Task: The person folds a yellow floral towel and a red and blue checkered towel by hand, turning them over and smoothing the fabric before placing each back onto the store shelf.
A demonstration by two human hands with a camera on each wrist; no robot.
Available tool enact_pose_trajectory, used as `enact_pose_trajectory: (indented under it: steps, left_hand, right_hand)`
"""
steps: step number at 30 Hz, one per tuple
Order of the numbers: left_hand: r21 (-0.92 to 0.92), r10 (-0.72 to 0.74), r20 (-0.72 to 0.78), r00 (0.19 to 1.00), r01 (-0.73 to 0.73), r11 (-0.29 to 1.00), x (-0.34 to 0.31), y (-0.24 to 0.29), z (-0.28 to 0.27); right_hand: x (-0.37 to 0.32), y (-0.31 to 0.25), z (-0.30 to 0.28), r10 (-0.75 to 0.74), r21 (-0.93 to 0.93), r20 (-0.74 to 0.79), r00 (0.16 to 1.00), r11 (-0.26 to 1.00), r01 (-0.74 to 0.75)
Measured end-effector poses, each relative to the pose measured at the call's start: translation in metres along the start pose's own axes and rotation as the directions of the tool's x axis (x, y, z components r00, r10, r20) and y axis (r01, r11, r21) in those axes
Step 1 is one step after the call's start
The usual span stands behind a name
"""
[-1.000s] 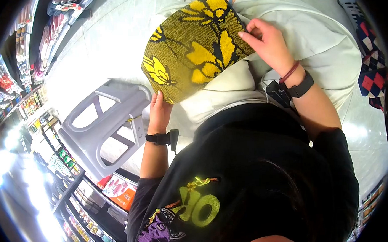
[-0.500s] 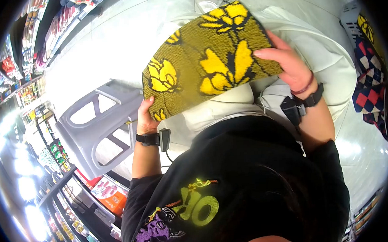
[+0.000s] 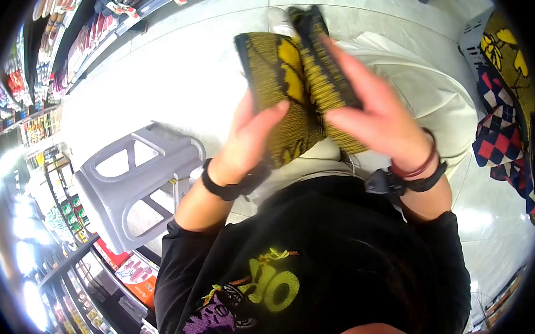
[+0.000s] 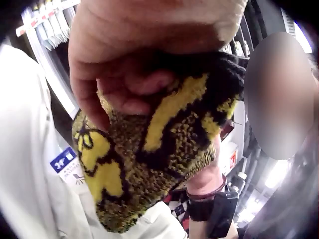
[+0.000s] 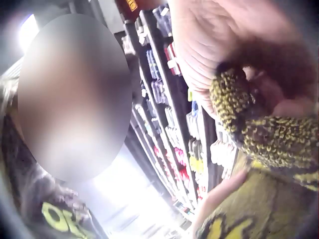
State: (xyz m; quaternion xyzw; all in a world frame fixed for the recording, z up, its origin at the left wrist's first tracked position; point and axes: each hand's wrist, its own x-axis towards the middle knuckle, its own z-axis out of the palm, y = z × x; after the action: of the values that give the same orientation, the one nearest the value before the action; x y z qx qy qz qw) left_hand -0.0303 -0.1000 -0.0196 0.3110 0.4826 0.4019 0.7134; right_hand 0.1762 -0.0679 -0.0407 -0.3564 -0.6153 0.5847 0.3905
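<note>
Yellow-flowered mat in left hand and right hand; blue label illegible

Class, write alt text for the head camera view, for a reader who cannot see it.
Seen from above, a person's left hand and right hand hold a folded olive mat with yellow flowers. A grey plastic stool is at their left; patterned cloths are piled at their right.

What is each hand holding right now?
Left hand: grips the folded yellow floral cloth.
Right hand: holds the same cloth.
</note>
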Motion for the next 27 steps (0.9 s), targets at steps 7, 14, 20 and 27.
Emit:
enact_pose_trajectory:
  steps: [7,14,20,27]
  left_hand:
    - [0.260,0.289,0.056,0.956,-0.293,0.920,0.034,-0.028,0.016]
    - [-0.013,0.211,-0.046,0.976,-0.212,0.977,0.044,-0.039,0.031]
    - [0.164,0.220,-0.084,0.972,-0.205,0.965,0.047,-0.039,0.039]
    - [0.278,0.273,0.076,0.959,-0.283,0.918,0.038,-0.034,0.041]
  right_hand:
    - [0.001,0.007,0.020,-0.030,-0.356,-0.080,0.996,0.934,0.000]
    - [-0.001,0.036,0.008,-0.154,-0.261,-0.084,0.984,0.957,0.128]
    - [0.004,0.052,-0.003,-0.369,-0.104,-0.071,0.927,0.927,0.361]
    - [0.000,0.050,-0.006,-0.238,0.012,0.098,0.966,0.971,0.238]
